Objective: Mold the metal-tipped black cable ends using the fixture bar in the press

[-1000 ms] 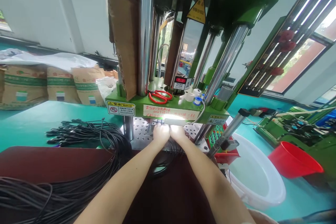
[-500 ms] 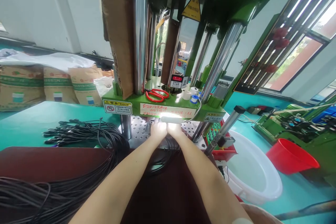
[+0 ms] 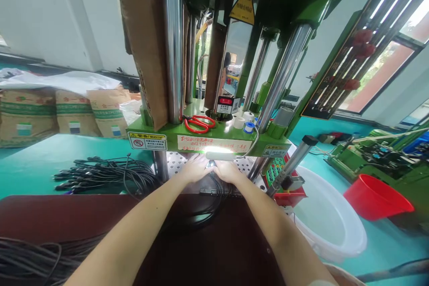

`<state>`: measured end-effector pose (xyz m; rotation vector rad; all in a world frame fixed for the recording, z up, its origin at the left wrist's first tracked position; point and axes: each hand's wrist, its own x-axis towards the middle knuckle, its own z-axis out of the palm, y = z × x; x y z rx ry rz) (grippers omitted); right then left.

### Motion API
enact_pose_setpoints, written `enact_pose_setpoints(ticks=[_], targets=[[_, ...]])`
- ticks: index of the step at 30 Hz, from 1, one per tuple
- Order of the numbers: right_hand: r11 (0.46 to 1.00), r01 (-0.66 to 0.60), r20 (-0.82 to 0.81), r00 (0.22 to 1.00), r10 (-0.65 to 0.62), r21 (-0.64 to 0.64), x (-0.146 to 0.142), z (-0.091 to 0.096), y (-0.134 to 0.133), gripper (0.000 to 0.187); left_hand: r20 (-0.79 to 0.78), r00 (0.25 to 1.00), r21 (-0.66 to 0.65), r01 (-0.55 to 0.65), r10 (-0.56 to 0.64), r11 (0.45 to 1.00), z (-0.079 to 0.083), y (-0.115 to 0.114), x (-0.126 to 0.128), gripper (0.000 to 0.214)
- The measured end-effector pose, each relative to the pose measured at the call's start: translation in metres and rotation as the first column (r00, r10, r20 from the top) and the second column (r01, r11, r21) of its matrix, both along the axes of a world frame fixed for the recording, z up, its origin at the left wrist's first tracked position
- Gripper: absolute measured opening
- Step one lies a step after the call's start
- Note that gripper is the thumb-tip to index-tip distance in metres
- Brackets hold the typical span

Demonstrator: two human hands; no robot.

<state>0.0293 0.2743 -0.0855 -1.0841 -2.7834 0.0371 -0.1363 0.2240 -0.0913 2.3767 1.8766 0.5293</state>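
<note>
Both my hands reach under the green press machine [image 3: 217, 138], below its lit lamp bar [image 3: 219, 155]. My left hand [image 3: 194, 170] and my right hand [image 3: 227, 171] rest side by side on the perforated metal bed [image 3: 177, 161], their fingers curled over black cables [image 3: 214, 187] that lie on a dark fixture. The fingertips are hidden under the machine's plate. Black cable loops run from the fixture back toward me over the dark red table [image 3: 67, 219].
A bundle of black cables [image 3: 100, 174] lies at left, more at the lower left edge. Red scissors [image 3: 197, 123] and small spools sit on the green plate. A white basin [image 3: 328, 219] and red bucket [image 3: 375, 196] stand at right. Sacks [image 3: 67, 111] line the left wall.
My hands have drawn slightly back and down from under the lamp and spread a little apart. The view has shifted closer to the machine.
</note>
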Motion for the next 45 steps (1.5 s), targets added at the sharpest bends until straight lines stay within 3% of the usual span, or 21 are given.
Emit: enact_pose_setpoints(ticks=[11,17,24,30,34,37,40,42,45], targets=[[0.996,0.073,0.019,0.997,-0.074,0.048,0.001,0.004,0.001,0.04,0.008,0.995,-0.008,-0.101,0.101,0.995,-0.002,0.003,-0.002,0.045],[0.993,0.091,0.042,0.995,-0.094,0.073,0.012,0.007,-0.005,0.041,0.035,0.994,-0.054,-0.098,0.1,0.994,-0.009,0.005,-0.013,0.049],[0.99,0.118,0.046,0.992,-0.121,0.073,0.005,0.004,0.003,0.048,0.064,0.984,-0.085,-0.16,0.166,0.983,-0.019,0.014,-0.011,0.055],[0.986,0.145,0.051,0.987,-0.149,0.088,0.0,0.004,0.008,0.047,0.072,0.975,-0.072,-0.205,0.21,0.976,-0.007,0.012,0.0,0.054],[0.978,0.174,0.046,0.982,-0.18,0.116,0.0,0.007,0.006,0.038,0.094,0.964,-0.009,-0.25,0.25,0.968,0.007,-0.018,0.023,0.049],[0.964,0.207,0.011,0.977,-0.211,0.167,-0.003,0.008,-0.002,0.036,0.172,0.984,0.123,-0.072,0.05,0.99,0.01,-0.065,0.042,0.045],[0.955,0.217,0.001,0.975,-0.221,0.202,-0.011,0.006,-0.012,0.031,0.212,0.963,0.237,0.114,-0.166,0.965,0.006,-0.116,0.056,0.039],[0.952,0.225,0.014,0.972,-0.233,0.208,-0.018,0.003,-0.016,0.029,0.232,0.951,0.263,0.139,-0.202,0.955,-0.001,-0.14,0.06,0.037],[0.948,0.243,0.041,0.966,-0.257,0.205,-0.028,0.0,-0.016,0.027,0.258,0.947,0.282,0.116,-0.192,0.952,-0.01,-0.156,0.06,0.034]])
